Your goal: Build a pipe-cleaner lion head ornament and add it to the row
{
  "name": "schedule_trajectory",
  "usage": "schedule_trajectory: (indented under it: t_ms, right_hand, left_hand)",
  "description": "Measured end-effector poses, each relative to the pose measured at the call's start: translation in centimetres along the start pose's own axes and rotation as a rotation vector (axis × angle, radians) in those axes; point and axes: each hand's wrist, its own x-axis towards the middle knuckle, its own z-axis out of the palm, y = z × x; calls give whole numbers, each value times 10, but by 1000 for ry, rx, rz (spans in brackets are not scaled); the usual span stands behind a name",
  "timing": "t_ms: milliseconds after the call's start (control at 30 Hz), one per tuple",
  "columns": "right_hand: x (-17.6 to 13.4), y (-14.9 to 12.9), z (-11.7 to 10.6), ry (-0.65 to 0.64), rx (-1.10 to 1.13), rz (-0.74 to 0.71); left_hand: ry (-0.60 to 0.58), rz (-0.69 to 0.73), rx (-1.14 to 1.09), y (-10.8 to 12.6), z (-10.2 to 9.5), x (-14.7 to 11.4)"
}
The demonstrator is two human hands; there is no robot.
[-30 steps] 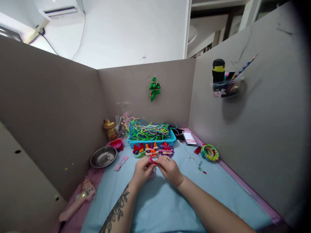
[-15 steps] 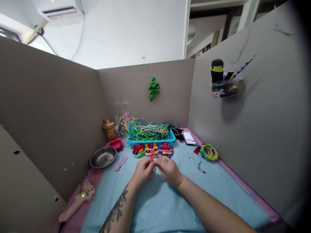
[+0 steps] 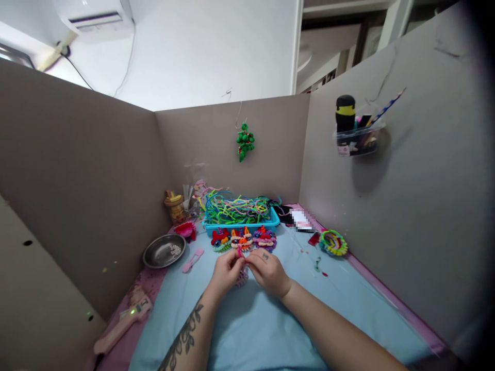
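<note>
Over the middle of the blue-covered table, my left hand (image 3: 229, 268) pinches a bright pink fuzzy strip (image 3: 240, 251) that sticks up above the fingers. My right hand (image 3: 268, 270) is closed close beside it, its fingertips meeting the pink piece; exactly what they grip is too small to make out. Under the left fingers hangs a pale pink and purple textured piece (image 3: 242, 278), partly hidden by the hand. Just beyond the hands stand three colourful fuzzy figures: a red one (image 3: 220, 239), an orange one (image 3: 242, 239) and a purple one (image 3: 264, 238).
A blue tray (image 3: 242, 227) of coloured fuzzy strips lies behind the figures. To the left are a metal bowl (image 3: 157, 252) with small white bits, a pink clip-like piece (image 3: 192, 260) and a pink corded tool (image 3: 126, 322). A coloured ring bundle (image 3: 333, 243) sits right. Grey panels enclose three sides.
The pink strip and my left fingertips have shifted very slightly to the left. Both hands otherwise keep their place.
</note>
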Motion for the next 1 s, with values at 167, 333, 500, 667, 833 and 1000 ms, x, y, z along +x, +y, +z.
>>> schedule_trajectory:
  t_ms: [167,333,500,667,833,1000]
  right_hand:
    - [1,-3,-2,4,22,33]
    - [1,-2,0,-31,43,93]
    - [0,3,4,-19,88,128]
    - [2,3,5,-6,91,140]
    - [3,1,3,-36,46,142]
    - [1,1,3,-70,-45,94]
  left_hand:
    - [43,132,156,-6,-1,-3]
    - [49,182,183,-9,0,-4]
    - [54,189,254,-9,1,-3]
    - [30,193,347,-2,-1,-5]
    - [62,173,371,0,-1,-5]
    - [62,-24,137,-4,2,0]
